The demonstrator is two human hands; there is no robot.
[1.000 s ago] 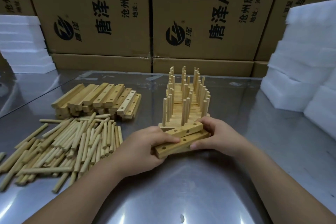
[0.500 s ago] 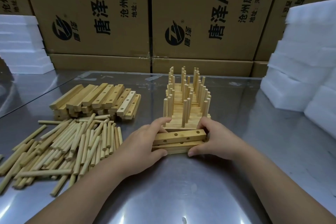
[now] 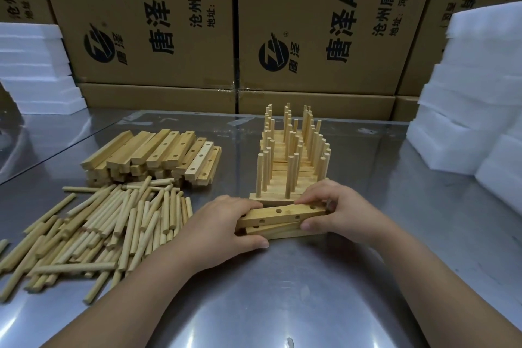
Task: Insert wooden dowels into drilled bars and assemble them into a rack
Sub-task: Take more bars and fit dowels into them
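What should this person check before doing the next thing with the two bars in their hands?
1. Grip: left hand and right hand hold the bars' ends: ok.
2. Top bar holes showing and empty: ok.
3. Bars aligned: not ok, the top bar lies skewed over the lower bar.
4. Lower bar's holes: cannot tell, covered.
5. Loose dowels lying beside the left hand: ok.
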